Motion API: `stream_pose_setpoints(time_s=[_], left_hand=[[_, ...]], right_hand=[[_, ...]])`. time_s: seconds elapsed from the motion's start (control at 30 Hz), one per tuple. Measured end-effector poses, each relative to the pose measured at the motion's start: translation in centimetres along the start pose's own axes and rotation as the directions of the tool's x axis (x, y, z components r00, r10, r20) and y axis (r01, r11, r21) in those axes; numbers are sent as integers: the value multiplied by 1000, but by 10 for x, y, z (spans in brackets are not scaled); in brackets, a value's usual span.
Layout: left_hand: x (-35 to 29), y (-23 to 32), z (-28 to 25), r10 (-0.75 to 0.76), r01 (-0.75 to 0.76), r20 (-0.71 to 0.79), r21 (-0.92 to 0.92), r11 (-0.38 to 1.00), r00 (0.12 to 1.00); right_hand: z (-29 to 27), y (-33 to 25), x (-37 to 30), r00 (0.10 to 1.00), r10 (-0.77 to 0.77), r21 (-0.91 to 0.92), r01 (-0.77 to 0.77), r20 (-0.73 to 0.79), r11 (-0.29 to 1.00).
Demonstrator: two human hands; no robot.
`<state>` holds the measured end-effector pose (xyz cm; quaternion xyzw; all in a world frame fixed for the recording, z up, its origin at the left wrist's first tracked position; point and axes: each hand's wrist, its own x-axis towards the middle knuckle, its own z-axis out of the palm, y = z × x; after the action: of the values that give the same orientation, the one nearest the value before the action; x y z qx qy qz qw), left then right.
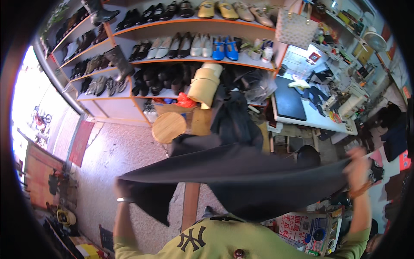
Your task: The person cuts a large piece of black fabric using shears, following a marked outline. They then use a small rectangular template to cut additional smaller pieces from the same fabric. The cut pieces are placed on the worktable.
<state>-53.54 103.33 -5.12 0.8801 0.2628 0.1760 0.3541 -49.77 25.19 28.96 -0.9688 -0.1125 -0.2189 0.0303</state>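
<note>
A wide piece of black cloth (258, 166) stretches across in front of me, held up at both ends. My left hand (122, 189) grips its left end, the fingers mostly hidden and blurred by motion. At the right end my right hand (357, 169) is closed on the cloth, also smeared. The middle sags, and loose flaps hang down on the near side. Behind it, more dark fabric (236, 118) lies heaped beside a rolled cream-coloured material (205, 84).
Shelves of shoes (172, 60) line the far wall. A round wooden stool (169, 127) stands before them. To the right is a cluttered white worktable (321, 121) with a dark mat (290, 98) and a sewing machine (354, 102). Printed boxes (302, 228) sit near my right side.
</note>
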Motion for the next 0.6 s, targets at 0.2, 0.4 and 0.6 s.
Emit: stream_pose_setpoints(time_s=[0.2,0.4,0.6], left_hand=[[-3,-113,-94,-121,275,-359,417,866,926],[31,8,44,-187,70,51,804,591,981],[300,396,-74,519,-371,-445,379,848,730]], right_hand=[[124,-44,-147,479,-334,320,113,812,941],[236,15,-23,254,120,-80,-164,960,983],[-18,101,277,867,94,-677,-445,-489,587]])
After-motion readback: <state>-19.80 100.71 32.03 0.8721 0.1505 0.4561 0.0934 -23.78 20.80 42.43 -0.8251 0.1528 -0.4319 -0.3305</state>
